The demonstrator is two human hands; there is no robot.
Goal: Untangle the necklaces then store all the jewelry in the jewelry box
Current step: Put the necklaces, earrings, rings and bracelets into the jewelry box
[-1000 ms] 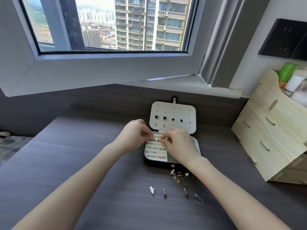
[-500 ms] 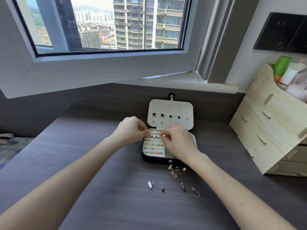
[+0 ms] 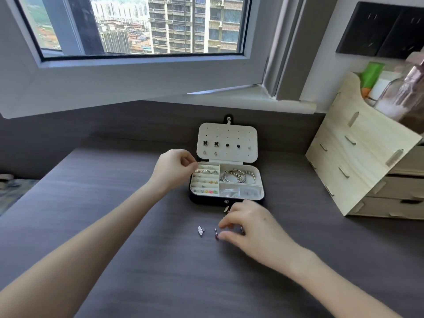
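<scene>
The black jewelry box point(image 3: 206, 200) stands open on the grey table, its white lid point(image 3: 243, 138) upright with several stud earrings pinned in it. Rings point(image 3: 205, 172) sit in the left rows and bracelets point(image 3: 238, 176) lie in the right compartment. My left hand point(image 3: 172, 167) hovers at the box's left rim, fingers loosely curled with nothing visible in them. My right hand point(image 3: 252, 228) is low over the table in front of the box. Its thumb and forefinger are spread around a red-tipped earring point(image 3: 216, 235), the thumb tip touching it. A silver earring point(image 3: 200, 230) lies just left.
A gold piece point(image 3: 227, 208) peeks out between the box and my right hand; other loose pieces are hidden under that hand. A wooden drawer organizer point(image 3: 358, 171) with bottles on top stands at the right. The window sill point(image 3: 252, 97) overhangs the wall behind.
Both hands have left the ring row. My right hand dropped to the loose earrings in front of the box, and my left hand drew back to the box's left rim.
</scene>
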